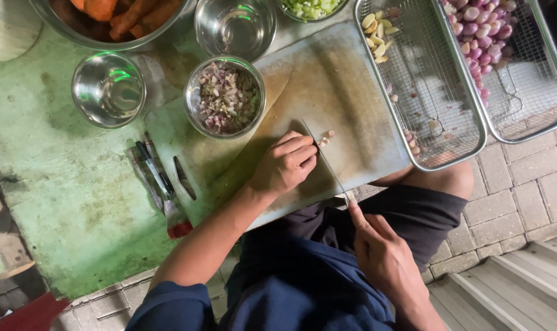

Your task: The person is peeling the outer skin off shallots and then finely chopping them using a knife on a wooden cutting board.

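Note:
A worn white cutting board [346, 79] lies across a green surface. My left hand [286, 163] rests curled on the board, its fingertips pressed on small pale pieces [325, 140] beside the knife blade. My right hand [379, 248] grips the handle of a knife [325, 154], index finger stretched along its spine; the thin blade stands on edge against my left knuckles. A steel bowl of chopped purple-and-white shallot bits [226, 97] stands on the board just beyond my left hand.
Two wire mesh trays sit at right: one [438, 98] with garlic cloves, one [523, 92] with peeled shallots. Empty steel bowls [109, 89] [235, 26], a big bowl of carrots [116, 18], a bowl of chopped greens [309, 7]. Peelers [159, 178] lie at left. Tiled floor and steps at right.

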